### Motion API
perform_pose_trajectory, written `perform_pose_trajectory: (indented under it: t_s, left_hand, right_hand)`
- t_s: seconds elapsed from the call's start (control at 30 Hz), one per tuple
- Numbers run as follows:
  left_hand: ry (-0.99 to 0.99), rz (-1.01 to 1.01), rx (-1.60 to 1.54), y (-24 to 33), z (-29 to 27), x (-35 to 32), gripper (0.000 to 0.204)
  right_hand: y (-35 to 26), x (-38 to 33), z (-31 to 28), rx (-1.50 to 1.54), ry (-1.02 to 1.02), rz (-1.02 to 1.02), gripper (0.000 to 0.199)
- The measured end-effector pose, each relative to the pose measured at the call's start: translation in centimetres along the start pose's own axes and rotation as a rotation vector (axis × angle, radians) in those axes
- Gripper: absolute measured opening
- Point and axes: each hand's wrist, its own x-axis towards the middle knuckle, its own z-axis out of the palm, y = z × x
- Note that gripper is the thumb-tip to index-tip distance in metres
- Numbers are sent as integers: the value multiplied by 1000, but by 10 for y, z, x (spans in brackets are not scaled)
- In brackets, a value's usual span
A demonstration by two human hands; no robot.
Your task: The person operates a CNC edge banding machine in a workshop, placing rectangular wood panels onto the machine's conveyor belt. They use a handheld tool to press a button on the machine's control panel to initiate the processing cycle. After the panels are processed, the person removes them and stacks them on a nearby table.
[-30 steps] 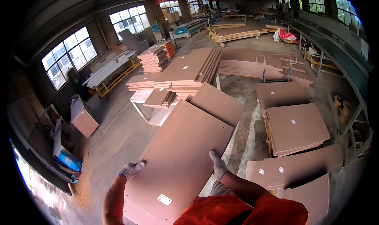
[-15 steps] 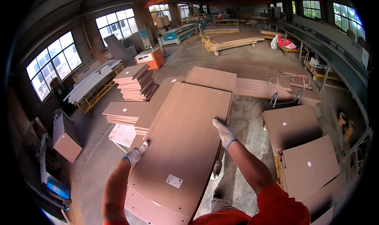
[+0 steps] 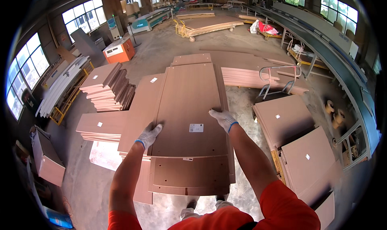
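Note:
A long brown panel [image 3: 188, 99] with a white label near its near end lies over a stack of similar panels [image 3: 189, 171], whose drilled near ends stick out below it. My left hand [image 3: 149, 135], in a white knit glove with a blue cuff, grips the panel's left long edge. On the right edge my right hand [image 3: 223, 120], gloved the same way, holds on a little farther forward. Both thumbs rest on the top face; the other fingers are mostly hidden. Whether the panel touches the stack along its whole length I cannot tell.
To the left stand a tall pile of brown boards [image 3: 107, 86] and a lower one [image 3: 102, 123]. A hand cart [image 3: 278, 78] stands right of the far stack. Large panels [image 3: 308, 159] lie at my right. An orange machine [image 3: 121, 50] and a loaded trolley [image 3: 209, 24] are farther back.
The panel has swung from a slant to nearly straight ahead, and its near end has moved away from me. Both hands have kept their hold. The view has turned right and down.

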Motion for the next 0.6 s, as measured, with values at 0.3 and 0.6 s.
perform_pose_trajectory:
  t_s: [0.3,0.6]
  left_hand:
    - [-342,-170,-737,-68,-26,26,63]
    - [-321,-50,-814,-90,23,44,46]
  right_hand:
    - [-59,-142,42,-213,52,-7,63]
    - [-70,-165,27,-474,172,-184,65]
